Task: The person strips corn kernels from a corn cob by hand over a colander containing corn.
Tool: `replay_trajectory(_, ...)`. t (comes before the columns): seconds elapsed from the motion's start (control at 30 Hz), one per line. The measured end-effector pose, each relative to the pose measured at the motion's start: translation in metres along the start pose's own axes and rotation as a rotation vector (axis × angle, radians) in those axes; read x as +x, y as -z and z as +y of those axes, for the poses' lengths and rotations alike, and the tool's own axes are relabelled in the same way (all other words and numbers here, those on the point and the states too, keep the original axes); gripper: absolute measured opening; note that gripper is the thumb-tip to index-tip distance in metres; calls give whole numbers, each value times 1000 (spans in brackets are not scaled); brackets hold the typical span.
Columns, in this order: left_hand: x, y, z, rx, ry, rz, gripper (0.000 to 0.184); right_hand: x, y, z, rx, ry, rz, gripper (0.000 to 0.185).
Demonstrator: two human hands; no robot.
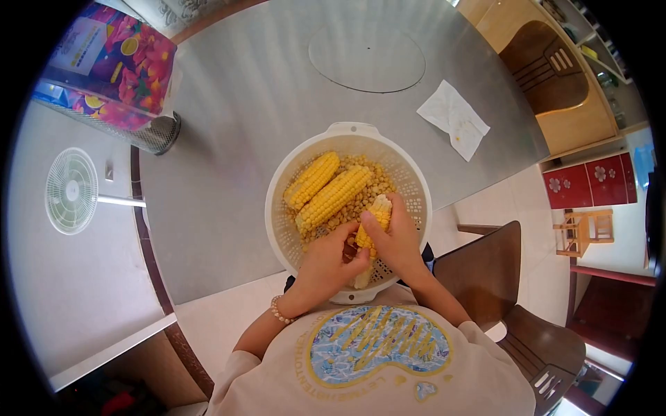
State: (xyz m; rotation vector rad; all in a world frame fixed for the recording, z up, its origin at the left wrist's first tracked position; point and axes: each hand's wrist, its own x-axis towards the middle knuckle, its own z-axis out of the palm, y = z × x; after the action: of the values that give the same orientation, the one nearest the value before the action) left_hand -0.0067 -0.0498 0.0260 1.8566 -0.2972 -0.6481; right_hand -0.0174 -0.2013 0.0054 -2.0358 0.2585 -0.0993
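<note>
My right hand [400, 239] is wrapped around a partly shelled corn cob [375, 223], whose upper tip is pale and bare while yellow kernels cover its middle. My left hand [326, 263], a beaded bracelet at its wrist, has thumb and fingers curled against the cob's left side. Both hands are over a white plastic colander [278, 187]. Inside it, two whole corn cobs [334, 197] lie slanted side by side on many loose corn kernels [380, 182]. A pale piece [363, 279] shows below the fingers; whether it belongs to the held cob I cannot tell.
The colander is at the front edge of a grey table [229, 139]. A crumpled tissue [455, 119] lies at right; a mesh basket [165, 132] with a flowered package [114, 62] stands at far left. Brown chairs [479, 267] are on the right, a fan [71, 191] at left.
</note>
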Motion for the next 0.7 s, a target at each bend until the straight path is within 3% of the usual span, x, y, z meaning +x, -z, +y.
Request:
replay_trajectory(0.23, 0, -3, -3, 250, -109, 60, 32, 0, -3, 5, 47, -16, -7, 48)
replay_trajectory(0.33, 0, -1, -13, -26, -32, 107, 29, 0, -3, 12, 226, -82, -37, 45)
replay_trajectory(0.4, -1, 7, -8, -177, 102, 3, 30, 0, -4, 12, 242, -62, -17, 43)
replay_trajectory(0.53, 2, 1, -11, -254, -17, 68, 31, 2, -4, 16, 212, -49, 32, 43)
replay_trajectory(0.6, 1, 3, -1, -51, 14, -3, 41, 3, -2, 14, 224, -49, 39, 44)
replay_trajectory(0.7, 0, 1, -3, -127, 3, -40, 53, 3, -1, 11, 250, -89, 21, 48)
